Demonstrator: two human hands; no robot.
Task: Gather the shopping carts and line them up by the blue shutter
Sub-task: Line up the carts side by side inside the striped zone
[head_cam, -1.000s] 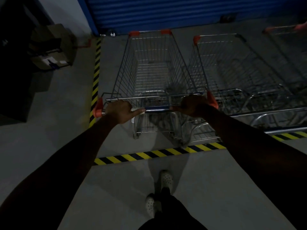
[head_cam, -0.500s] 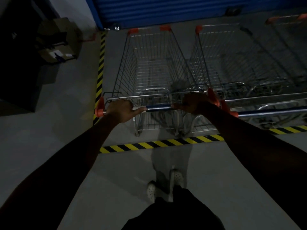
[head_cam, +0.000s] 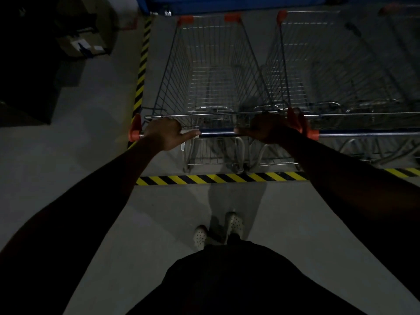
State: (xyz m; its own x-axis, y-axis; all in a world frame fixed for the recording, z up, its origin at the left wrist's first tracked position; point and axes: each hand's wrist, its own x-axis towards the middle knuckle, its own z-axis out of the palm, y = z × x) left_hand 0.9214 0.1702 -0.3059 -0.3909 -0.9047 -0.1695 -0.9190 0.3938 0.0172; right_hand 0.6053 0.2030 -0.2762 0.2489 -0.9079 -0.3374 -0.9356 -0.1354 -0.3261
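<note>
A wire shopping cart (head_cam: pixel 211 71) with orange corner caps stands straight ahead, its nose near the blue shutter (head_cam: pixel 227 3). My left hand (head_cam: pixel 163 133) grips the left part of its handle bar (head_cam: pixel 217 133), thumb lying along the bar. My right hand (head_cam: pixel 268 130) grips the right end of the same bar, beside the orange end cap. A second cart (head_cam: pixel 341 71) is parked close on the right, its handle level with mine. A third cart (head_cam: pixel 400 12) shows only at the far right edge.
Yellow-black floor tape (head_cam: pixel 218 179) runs across just behind the cart wheels, and another strip (head_cam: pixel 142 67) runs up the left side. Cardboard boxes (head_cam: pixel 84 42) and dark shelving stand at the left. My white shoes (head_cam: pixel 218 230) are on grey concrete behind the tape.
The cart has rolled forward toward the shutter and its rear wheels now stand past the floor tape, its handle level with the neighbouring cart's. Both hands kept their grip.
</note>
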